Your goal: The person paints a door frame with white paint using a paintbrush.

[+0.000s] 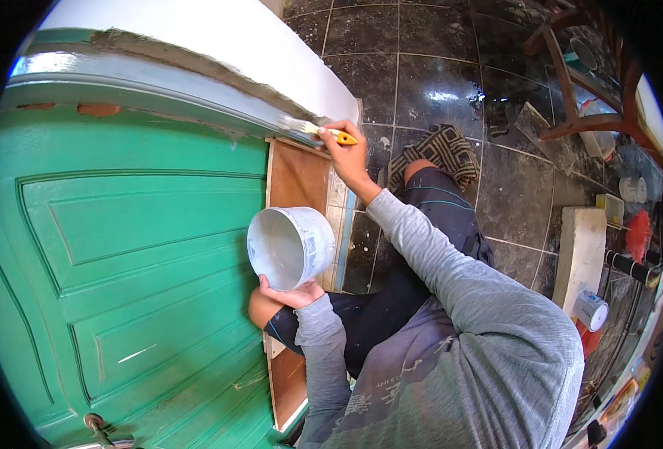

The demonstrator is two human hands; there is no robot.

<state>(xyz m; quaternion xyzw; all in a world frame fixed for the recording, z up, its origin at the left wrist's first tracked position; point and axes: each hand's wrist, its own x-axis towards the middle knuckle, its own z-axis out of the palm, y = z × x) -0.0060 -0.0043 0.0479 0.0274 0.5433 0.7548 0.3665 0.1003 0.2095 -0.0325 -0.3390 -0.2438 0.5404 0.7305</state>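
Observation:
My right hand [344, 153] is closed round the handle of a paintbrush [331, 135] with a yellow grip. Its pale bristles touch the light grey door frame [159, 86], near the frame's lower end. Held up from beneath by my left hand [290, 292] is a white plastic bucket [313, 243], tilted so its mouth faces the door. Whitish paint coats the inside of the bucket, but how much it holds I cannot tell. Just beyond the frame runs a strip of rough grey plaster [197, 67] beside the white wall [272, 45].
A green panelled door [159, 217] fills the left, with a brown board [298, 176] at its foot. On the dark tiled floor [436, 90] lies a patterned cloth [447, 153]. At the right are a wooden chair [560, 71], a pale block [580, 251] and a paint can [592, 310].

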